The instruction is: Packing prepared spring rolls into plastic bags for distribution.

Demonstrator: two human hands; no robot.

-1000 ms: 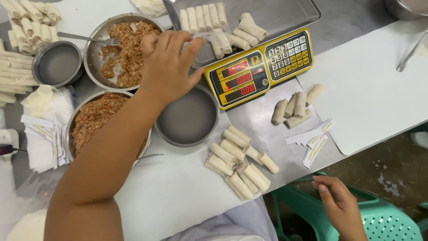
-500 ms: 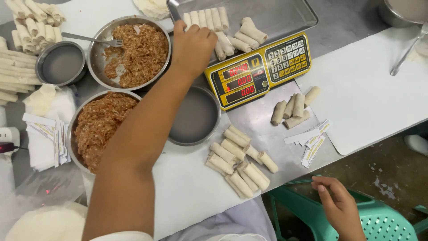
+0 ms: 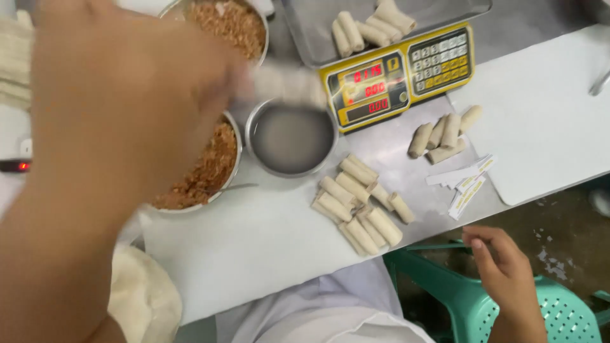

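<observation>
The left hand [image 3: 121, 95] fills the upper left of the frame, large and blurred, and its fingers pinch one pale roll [image 3: 286, 86], which sticks out to the right, above the small grey bowl [image 3: 291, 138] and just left of the yellow scale [image 3: 397, 76]. The roll is smeared by motion, so its exact outline cannot be told. Behind the hand, at upper centre, a metal bowl of brown shredded filling [image 3: 229, 25] shows partly; a second bowl of the same filling [image 3: 203, 168] sits below it, left of the grey bowl, half hidden by the arm. On the scale's steel tray [image 3: 445, 13] at the top lie several finished rolls [image 3: 365, 25]. A heap of rolls [image 3: 359, 203] lies on the white board [image 3: 254, 248] at centre, and a smaller group [image 3: 445, 133] lies to the right of the scale, with paper slips [image 3: 464, 184] just below it. The right hand [image 3: 508, 273] is at lower right, off the table, over a green plastic stool [image 3: 483, 305], fingers loosely curled and holding nothing that shows.
</observation>
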